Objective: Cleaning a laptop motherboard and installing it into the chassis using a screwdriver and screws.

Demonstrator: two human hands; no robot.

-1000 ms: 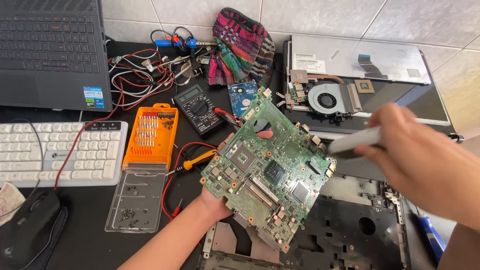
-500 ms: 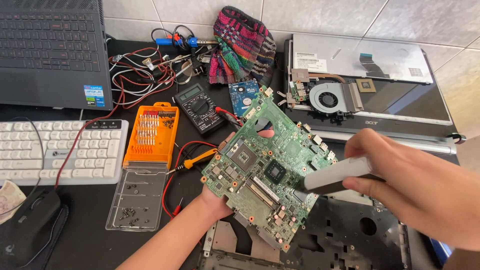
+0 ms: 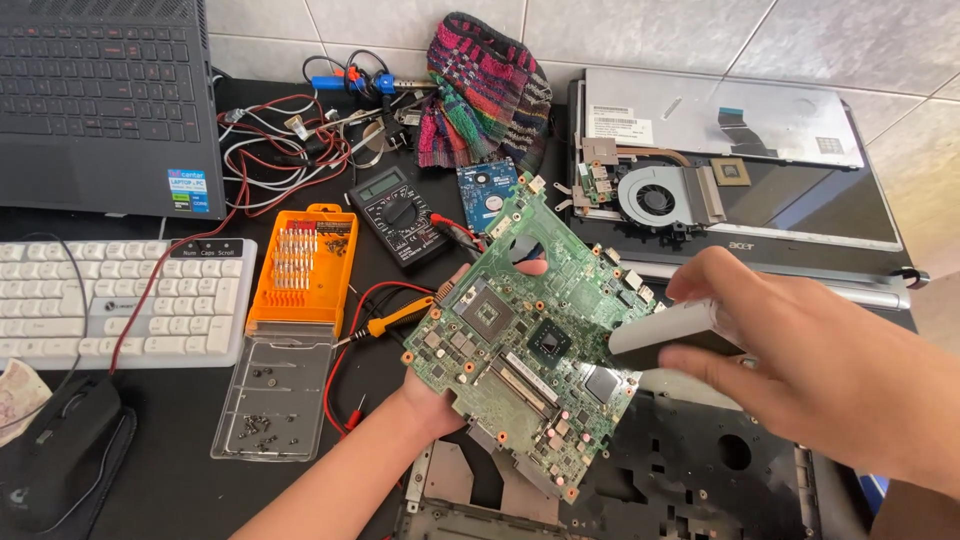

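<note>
A: What sits closest to the camera?

B: A stripped black laptop base (image 3: 700, 480) on the dark tabletop (image 3: 170, 480). Just above it the left hand (image 3: 430, 395) has its grip clenched on the lower edge of a green circuit board (image 3: 535, 335), held tilted, with a fingertip showing through a round hole near the top of the board.

A: And the other hand?

B: The right hand (image 3: 800, 370) grasps a pale grey brush handle (image 3: 665, 328), whose dark end touches the right side of the board.

A: What's to the left?

B: A clear lid with small screws (image 3: 270, 400), an orange screwdriver bit case (image 3: 305, 270) joined to it, a white keyboard (image 3: 120, 300) and a black mouse (image 3: 55, 450). A yellow-handled probe (image 3: 385, 322) lies just beside the board.

A: Farther back?

B: A black multimeter (image 3: 400, 215), a blue hard drive (image 3: 485, 190), and a laptop part with a round fan (image 3: 655, 197). Behind those, tangled red and black wires (image 3: 290, 150), a striped knitted cloth (image 3: 485, 90) and an open black laptop (image 3: 105, 100) against the tiled wall.
</note>
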